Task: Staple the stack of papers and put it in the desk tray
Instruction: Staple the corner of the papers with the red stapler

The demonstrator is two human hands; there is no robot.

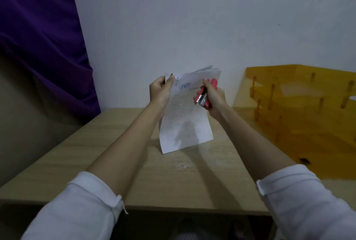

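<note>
Holding a stack of papers upright above a pale wooden desk, a person works with both arms stretched forward, white sleeves pushed up past the wrists. The left hand is closed on the sheets' upper left corner, thumb on the front page, where blue lettering shows near the top. The right hand is wrapped around a pink stapler, its metal mouth pointing down and left, lying over the right side of the top sheet; whether its mouth is around the paper edge cannot be told. The lower edge of the stack hangs just above the desktop and casts a shadow there. To the right, well apart from the papers, stands an orange translucent desk tray with several tiers on thin posts, set against the plain white wall. A purple curtain hangs at the left, beside the desk's far corner. Between the hands and the tray the desk surface lies open.
</note>
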